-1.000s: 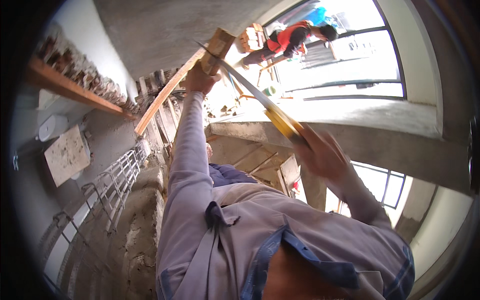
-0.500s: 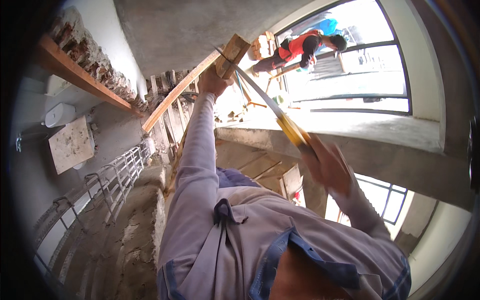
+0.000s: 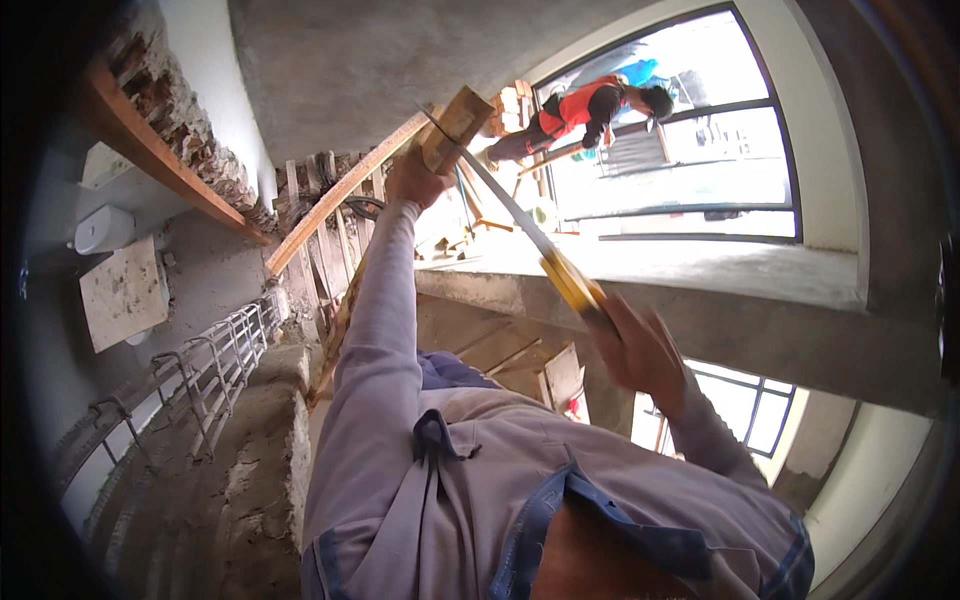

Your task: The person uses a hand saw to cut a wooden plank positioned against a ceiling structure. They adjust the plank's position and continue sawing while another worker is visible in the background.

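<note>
A short, thick piece of wood (image 3: 466, 112) is held up at arm's length by my left hand (image 3: 418, 182), its fingers wrapped round the lower end. Across that wood lies the thin blade of a handsaw (image 3: 503, 203), its tip showing past the far side. The saw's yellow-and-dark handle (image 3: 572, 284) slants down to my right hand (image 3: 640, 350), which is closed on it and slightly blurred. A long wooden strip (image 3: 345, 190) runs from beside the held wood down to the left; whether the two touch, I cannot tell.
A co-worker in an orange-red vest (image 3: 588, 108) bends by the large window, near stacked bricks (image 3: 511, 108). Steel rebar cage (image 3: 205, 375) lies at left, below a leaning timber beam (image 3: 165, 155). A concrete ledge (image 3: 640, 290) crosses the right side.
The whole view has shifted slightly left and down. Both hands, the wood and the saw keep nearly the same places relative to each other.
</note>
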The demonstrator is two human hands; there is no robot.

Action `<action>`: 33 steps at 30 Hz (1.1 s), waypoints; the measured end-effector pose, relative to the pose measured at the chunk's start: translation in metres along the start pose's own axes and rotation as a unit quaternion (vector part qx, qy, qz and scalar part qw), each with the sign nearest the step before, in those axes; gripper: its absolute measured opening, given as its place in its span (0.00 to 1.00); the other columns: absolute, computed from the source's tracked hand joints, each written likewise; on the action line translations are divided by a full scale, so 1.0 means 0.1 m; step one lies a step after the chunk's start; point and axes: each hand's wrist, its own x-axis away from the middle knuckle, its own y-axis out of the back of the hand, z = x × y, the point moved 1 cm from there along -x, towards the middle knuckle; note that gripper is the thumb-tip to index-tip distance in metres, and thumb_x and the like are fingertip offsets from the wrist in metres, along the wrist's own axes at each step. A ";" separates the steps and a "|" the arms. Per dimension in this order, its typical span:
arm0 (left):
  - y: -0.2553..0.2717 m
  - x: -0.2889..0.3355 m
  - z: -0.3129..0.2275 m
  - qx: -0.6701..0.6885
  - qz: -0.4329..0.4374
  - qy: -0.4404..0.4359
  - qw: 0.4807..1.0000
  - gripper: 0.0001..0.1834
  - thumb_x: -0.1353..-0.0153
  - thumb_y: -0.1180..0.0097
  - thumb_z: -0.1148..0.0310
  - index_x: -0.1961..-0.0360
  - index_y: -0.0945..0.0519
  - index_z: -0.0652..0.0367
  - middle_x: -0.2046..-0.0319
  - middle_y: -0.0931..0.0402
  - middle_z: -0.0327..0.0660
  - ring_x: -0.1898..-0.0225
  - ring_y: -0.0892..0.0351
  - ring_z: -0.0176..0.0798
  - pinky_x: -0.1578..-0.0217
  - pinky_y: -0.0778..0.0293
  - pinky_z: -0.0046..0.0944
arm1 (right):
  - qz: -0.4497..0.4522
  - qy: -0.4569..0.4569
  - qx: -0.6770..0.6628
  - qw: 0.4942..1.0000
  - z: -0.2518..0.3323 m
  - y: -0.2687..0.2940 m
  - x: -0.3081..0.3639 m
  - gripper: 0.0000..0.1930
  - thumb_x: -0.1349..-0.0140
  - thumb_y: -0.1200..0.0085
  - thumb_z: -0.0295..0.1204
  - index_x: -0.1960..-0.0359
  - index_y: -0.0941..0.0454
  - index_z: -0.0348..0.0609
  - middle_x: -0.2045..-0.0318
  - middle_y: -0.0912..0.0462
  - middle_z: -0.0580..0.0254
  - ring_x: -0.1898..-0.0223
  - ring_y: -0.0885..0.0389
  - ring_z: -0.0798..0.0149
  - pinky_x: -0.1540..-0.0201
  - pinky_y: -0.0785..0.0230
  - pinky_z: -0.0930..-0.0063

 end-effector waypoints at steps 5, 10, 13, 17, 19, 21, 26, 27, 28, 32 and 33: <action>-0.07 0.17 -0.29 -0.119 -0.019 0.012 0.993 0.31 0.62 0.33 0.56 0.55 0.24 0.57 0.60 0.19 0.52 0.57 0.20 0.55 0.53 0.25 0.50 | -0.031 -0.065 -0.123 0.990 -0.32 -0.44 -0.61 0.15 0.37 0.48 0.33 0.49 0.28 0.46 0.74 0.20 0.46 0.78 0.20 0.46 0.76 0.30 0.56; -0.05 0.16 -0.28 -0.037 0.020 -0.025 0.999 0.31 0.61 0.34 0.57 0.53 0.23 0.57 0.58 0.20 0.52 0.55 0.20 0.53 0.53 0.25 0.48 | -0.054 0.004 -0.084 0.995 -0.23 -0.69 -1.65 0.18 0.34 0.55 0.46 0.58 0.27 0.44 0.75 0.20 0.41 0.70 0.21 0.36 0.67 0.30 0.47; 0.03 0.17 -0.18 -0.010 0.009 -0.007 1.000 0.31 0.62 0.33 0.57 0.54 0.23 0.57 0.58 0.20 0.53 0.54 0.21 0.54 0.53 0.25 0.48 | -0.012 0.068 0.036 0.997 -0.11 -0.25 -0.60 0.12 0.35 0.51 0.33 0.53 0.27 0.44 0.77 0.21 0.46 0.76 0.22 0.43 0.73 0.30 0.52; 0.04 0.05 -0.15 -0.047 0.012 0.006 0.999 0.30 0.61 0.33 0.55 0.55 0.24 0.57 0.59 0.20 0.54 0.55 0.21 0.55 0.53 0.25 0.49 | -0.031 0.039 -0.039 0.998 -0.09 0.16 0.14 0.17 0.35 0.52 0.30 0.46 0.30 0.39 0.78 0.22 0.52 0.80 0.21 0.53 0.78 0.29 0.60; -0.09 0.08 -0.14 -0.078 0.010 0.002 0.997 0.31 0.60 0.34 0.52 0.56 0.24 0.57 0.61 0.20 0.54 0.57 0.20 0.57 0.55 0.24 0.50 | -0.017 0.104 0.051 0.993 -0.30 -0.07 -0.40 0.15 0.34 0.53 0.31 0.47 0.29 0.41 0.79 0.24 0.53 0.82 0.22 0.52 0.79 0.29 0.59; -0.21 0.08 -0.16 -0.064 0.031 -0.003 0.997 0.31 0.60 0.34 0.52 0.55 0.24 0.58 0.61 0.20 0.54 0.57 0.20 0.56 0.55 0.24 0.50 | 0.006 0.029 0.011 1.000 -0.45 -0.57 -1.38 0.10 0.33 0.53 0.36 0.58 0.27 0.44 0.75 0.22 0.46 0.78 0.22 0.43 0.78 0.31 0.55; -0.30 0.04 0.02 -0.069 0.015 -0.056 0.996 0.35 0.60 0.34 0.52 0.50 0.25 0.57 0.58 0.20 0.53 0.53 0.21 0.54 0.52 0.25 0.49 | -0.079 0.131 0.026 0.988 -0.34 -0.67 -1.31 0.07 0.35 0.54 0.26 0.57 0.28 0.41 0.68 0.27 0.52 0.82 0.27 0.51 0.81 0.32 0.63; -0.16 0.08 -0.16 -0.067 0.068 0.001 0.995 0.34 0.59 0.35 0.53 0.48 0.25 0.54 0.56 0.20 0.51 0.52 0.21 0.54 0.51 0.26 0.48 | -0.073 0.104 0.005 0.992 -0.22 -0.49 -0.93 0.09 0.35 0.54 0.25 0.55 0.28 0.40 0.67 0.27 0.53 0.82 0.27 0.52 0.81 0.32 0.63; -0.12 0.07 -0.12 -0.053 0.053 0.003 0.997 0.34 0.61 0.34 0.54 0.50 0.24 0.55 0.56 0.20 0.51 0.53 0.21 0.54 0.52 0.25 0.48 | -0.035 0.063 0.000 0.997 -0.20 -0.28 -0.49 0.10 0.35 0.54 0.25 0.53 0.27 0.40 0.67 0.27 0.54 0.82 0.26 0.54 0.81 0.31 0.64; -0.09 0.03 -0.12 -0.059 0.016 0.006 0.998 0.34 0.64 0.33 0.55 0.52 0.24 0.56 0.57 0.20 0.51 0.54 0.21 0.53 0.53 0.25 0.48 | -0.015 0.054 -0.007 0.998 -0.20 -0.03 0.10 0.11 0.36 0.53 0.27 0.53 0.26 0.39 0.71 0.25 0.51 0.80 0.23 0.52 0.79 0.30 0.62; -0.12 0.06 -0.17 -0.062 0.024 0.012 0.998 0.34 0.64 0.33 0.55 0.52 0.25 0.56 0.56 0.20 0.51 0.54 0.21 0.54 0.53 0.25 0.49 | -0.020 0.084 0.042 0.995 -0.34 -0.21 -0.18 0.10 0.36 0.53 0.27 0.55 0.26 0.39 0.72 0.25 0.52 0.79 0.23 0.52 0.78 0.30 0.61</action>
